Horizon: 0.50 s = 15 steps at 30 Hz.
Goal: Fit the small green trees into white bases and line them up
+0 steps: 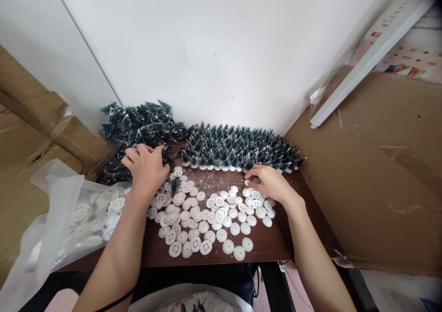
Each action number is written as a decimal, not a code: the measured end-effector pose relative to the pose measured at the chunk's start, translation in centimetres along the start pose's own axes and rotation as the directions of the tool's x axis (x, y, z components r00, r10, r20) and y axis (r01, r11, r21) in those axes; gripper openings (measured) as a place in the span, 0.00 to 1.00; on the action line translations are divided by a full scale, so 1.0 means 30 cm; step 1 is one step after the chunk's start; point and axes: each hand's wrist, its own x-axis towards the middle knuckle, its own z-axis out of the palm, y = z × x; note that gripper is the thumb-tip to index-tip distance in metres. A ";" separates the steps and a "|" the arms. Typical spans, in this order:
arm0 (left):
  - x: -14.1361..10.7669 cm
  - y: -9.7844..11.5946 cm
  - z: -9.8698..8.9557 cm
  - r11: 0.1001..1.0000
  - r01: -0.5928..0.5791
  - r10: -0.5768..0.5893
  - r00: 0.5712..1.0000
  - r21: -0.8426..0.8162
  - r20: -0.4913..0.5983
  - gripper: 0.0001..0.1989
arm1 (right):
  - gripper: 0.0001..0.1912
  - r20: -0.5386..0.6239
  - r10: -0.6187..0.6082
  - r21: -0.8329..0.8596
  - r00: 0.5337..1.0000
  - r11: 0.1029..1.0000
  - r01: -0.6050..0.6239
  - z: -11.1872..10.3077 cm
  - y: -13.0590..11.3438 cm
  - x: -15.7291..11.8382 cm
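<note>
My left hand [147,169] is palm down over a loose heap of small dark green, frosted toy trees [138,123]. Its fingers are apart, some tips are out of sight, and I see nothing held in it. My right hand [267,182] pinches a white round base [247,182] at its edge, just in front of the standing trees [238,148], which form dense rows on white bases. Many loose white round bases [195,244] with central holes lie spread and overlapping between my forearms. A single small tree [175,186] lies among them, close to my left thumb.
At the left, a clear plastic bag [86,217] holds more white bases. Cardboard boxes flank the brown table [269,250] on the left [44,114] and right [373,164]. A white wall [214,49] rises behind the trees, and a white strip [373,54] leans at the right.
</note>
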 end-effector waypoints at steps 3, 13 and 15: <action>0.008 0.000 -0.005 0.999 0.044 -0.044 0.999 -0.006 -0.001 0.11 | 0.07 0.011 0.029 -0.017 1.000 0.999 -0.029 -0.003 0.001 -0.002; 0.044 0.018 -0.041 0.990 0.069 -0.082 0.991 -0.120 -0.103 0.08 | 0.06 0.007 0.070 -0.034 0.998 0.997 -0.070 -0.003 -0.007 0.000; 0.055 0.031 -0.054 0.985 0.101 -0.114 0.989 -0.139 -0.094 0.09 | 0.06 0.007 0.074 -0.038 0.997 0.997 -0.073 -0.002 -0.009 -0.001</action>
